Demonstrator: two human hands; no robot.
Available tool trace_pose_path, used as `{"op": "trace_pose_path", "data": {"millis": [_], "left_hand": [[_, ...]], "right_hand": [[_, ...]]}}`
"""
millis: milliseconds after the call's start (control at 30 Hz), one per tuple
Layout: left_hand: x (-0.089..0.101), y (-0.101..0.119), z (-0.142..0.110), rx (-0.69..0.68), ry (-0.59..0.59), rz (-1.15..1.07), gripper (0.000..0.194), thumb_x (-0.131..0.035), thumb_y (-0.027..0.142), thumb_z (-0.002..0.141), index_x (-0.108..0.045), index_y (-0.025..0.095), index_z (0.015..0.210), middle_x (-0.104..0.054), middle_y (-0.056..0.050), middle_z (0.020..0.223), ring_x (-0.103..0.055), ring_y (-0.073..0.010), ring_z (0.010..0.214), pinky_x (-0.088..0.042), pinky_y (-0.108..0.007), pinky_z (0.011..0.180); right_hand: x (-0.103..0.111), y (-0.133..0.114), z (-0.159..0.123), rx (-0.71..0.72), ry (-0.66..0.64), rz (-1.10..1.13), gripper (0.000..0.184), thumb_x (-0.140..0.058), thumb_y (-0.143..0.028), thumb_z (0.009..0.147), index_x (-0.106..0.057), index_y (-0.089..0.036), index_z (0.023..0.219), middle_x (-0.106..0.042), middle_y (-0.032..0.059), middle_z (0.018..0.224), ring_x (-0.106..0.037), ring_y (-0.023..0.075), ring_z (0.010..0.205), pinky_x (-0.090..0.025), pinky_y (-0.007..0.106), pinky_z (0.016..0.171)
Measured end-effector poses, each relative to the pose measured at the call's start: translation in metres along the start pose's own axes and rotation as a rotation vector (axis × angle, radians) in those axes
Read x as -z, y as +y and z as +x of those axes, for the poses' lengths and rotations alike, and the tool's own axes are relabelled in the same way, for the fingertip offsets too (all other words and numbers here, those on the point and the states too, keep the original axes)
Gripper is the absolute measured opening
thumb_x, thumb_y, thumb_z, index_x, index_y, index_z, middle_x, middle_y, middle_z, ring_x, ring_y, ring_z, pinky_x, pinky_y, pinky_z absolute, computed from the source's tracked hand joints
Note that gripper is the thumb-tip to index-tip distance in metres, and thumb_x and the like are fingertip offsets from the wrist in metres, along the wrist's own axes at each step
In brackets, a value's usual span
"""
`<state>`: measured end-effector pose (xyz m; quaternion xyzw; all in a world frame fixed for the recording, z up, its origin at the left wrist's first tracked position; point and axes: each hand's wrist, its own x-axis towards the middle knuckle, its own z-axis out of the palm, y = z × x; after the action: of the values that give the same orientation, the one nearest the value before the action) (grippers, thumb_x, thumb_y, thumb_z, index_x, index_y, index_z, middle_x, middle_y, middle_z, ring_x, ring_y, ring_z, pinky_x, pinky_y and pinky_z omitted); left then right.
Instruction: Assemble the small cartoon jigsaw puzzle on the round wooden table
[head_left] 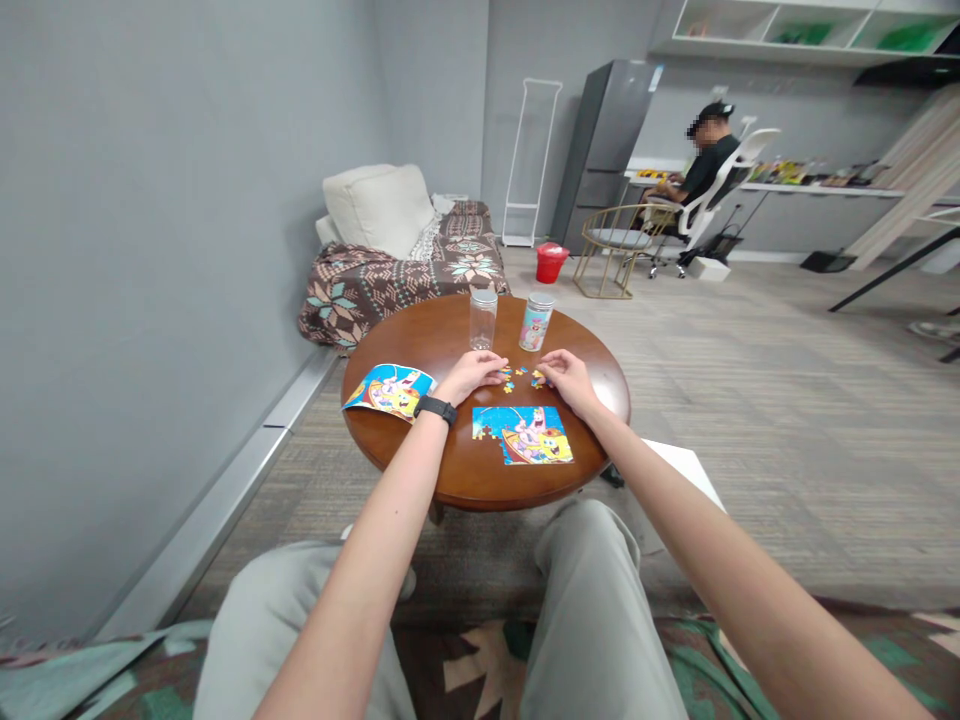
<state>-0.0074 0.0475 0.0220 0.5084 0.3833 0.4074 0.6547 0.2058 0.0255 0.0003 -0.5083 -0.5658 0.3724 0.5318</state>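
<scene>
Print (394,388) on the table (420,330); left hand (478,372), fingers curled at loose pieces (508,387), any grip unclear; clear jar (482,325) behind; puzzle (536,437) nearer the person, gap at lower left; printed jar (535,326); right hand (564,378), fingers bent at more pieces, hold unclear too

Both hands (474,372) (570,378) forward, loosely curled

A cushion (379,210) sits on the sofa (360,300). A rack (523,206) stands by the fridge (607,140), a bin (551,265) near both. Beside a gold chair (616,238), a person (711,165) sits in an office chair (750,152).
</scene>
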Motion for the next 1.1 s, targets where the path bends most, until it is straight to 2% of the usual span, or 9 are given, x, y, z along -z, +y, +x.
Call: {"op": "trace_pose_path", "data": {"millis": [67, 233, 367, 567, 733, 900, 1100], "left_hand": [[-0.0003, 0.0009, -0.0001, 0.013, 0.012, -0.009, 0.013, -0.072, 0.014, 0.081, -0.061, 0.010, 0.078, -0.065, 0.000, 0.068, -0.066, -0.0093, 0.063, -0.051, -0.024, 0.071], [0.0009, 0.0006, -0.0001, -0.021, -0.023, 0.041, 0.022, -0.079, 0.014, 0.073, -0.059, 0.011, 0.080, -0.067, 0.000, 0.069, -0.064, -0.0081, 0.061, -0.049, -0.022, 0.066], [0.0017, -0.0011, 0.0013, -0.020, -0.029, 0.042, 0.021, -0.079, 0.019, 0.075, -0.059, 0.011, 0.075, -0.065, -0.001, 0.068, -0.064, -0.0082, 0.064, -0.049, -0.022, 0.068], [0.0022, -0.0016, 0.0014, -0.015, -0.026, 0.044, 0.016, -0.076, 0.011, 0.073, -0.060, 0.010, 0.074, -0.065, -0.001, 0.068, -0.063, -0.0081, 0.064, -0.049, -0.022, 0.070], [0.0004, 0.0022, -0.0003, -0.015, -0.012, 0.067, 0.020, -0.073, 0.002, 0.069, -0.059, 0.012, 0.079, -0.064, 0.001, 0.066, -0.060, -0.0069, 0.057, -0.044, -0.020, 0.060], [-0.0024, 0.0058, 0.0001, 0.034, 0.045, 0.067, 0.012, -0.068, 0.005, 0.076, -0.059, 0.013, 0.080, -0.059, 0.003, 0.062, -0.057, -0.0063, 0.054, -0.045, -0.020, 0.060], [-0.0020, 0.0052, -0.0021, 0.009, 0.000, 0.088, 0.019, -0.070, 0.003, 0.073, -0.058, 0.013, 0.083, -0.063, 0.001, 0.064, -0.059, -0.0074, 0.055, -0.044, -0.021, 0.060]], "right_hand": [[-0.0001, 0.0002, 0.0003, 0.005, 0.008, 0.006, 0.030, -0.075, -0.038, 0.065, -0.056, -0.021, 0.081, -0.066, -0.0001, 0.072, -0.064, 0.0159, 0.063, -0.047, 0.026, 0.055], [0.0005, 0.0014, 0.0011, 0.016, -0.003, -0.044, 0.032, -0.078, -0.037, 0.060, -0.058, -0.022, 0.079, -0.065, -0.0012, 0.069, -0.062, 0.0153, 0.063, -0.049, 0.027, 0.058], [0.0000, 0.0013, 0.0012, -0.004, -0.004, -0.018, 0.030, -0.074, -0.040, 0.064, -0.056, -0.022, 0.080, -0.067, -0.0001, 0.068, -0.063, 0.0157, 0.061, -0.048, 0.028, 0.058], [-0.0001, 0.0029, 0.0020, 0.018, 0.036, -0.083, 0.029, -0.075, -0.036, 0.061, -0.058, -0.020, 0.078, -0.068, 0.0018, 0.073, -0.065, 0.0173, 0.068, -0.051, 0.029, 0.064], [-0.0012, 0.0030, 0.0015, -0.002, 0.033, -0.064, 0.030, -0.069, -0.042, 0.068, -0.054, -0.022, 0.085, -0.061, -0.0018, 0.061, -0.061, 0.0161, 0.055, -0.048, 0.028, 0.053], [-0.0003, 0.0030, 0.0019, 0.033, 0.037, -0.038, 0.034, -0.070, -0.039, 0.066, -0.052, -0.023, 0.091, -0.062, -0.0027, 0.070, -0.061, 0.0138, 0.057, -0.048, 0.026, 0.053], [-0.0001, 0.0010, 0.0016, -0.001, -0.002, -0.002, 0.030, -0.075, -0.041, 0.065, -0.056, -0.022, 0.079, -0.067, 0.0011, 0.069, -0.065, 0.0171, 0.066, -0.053, 0.029, 0.061]]}}
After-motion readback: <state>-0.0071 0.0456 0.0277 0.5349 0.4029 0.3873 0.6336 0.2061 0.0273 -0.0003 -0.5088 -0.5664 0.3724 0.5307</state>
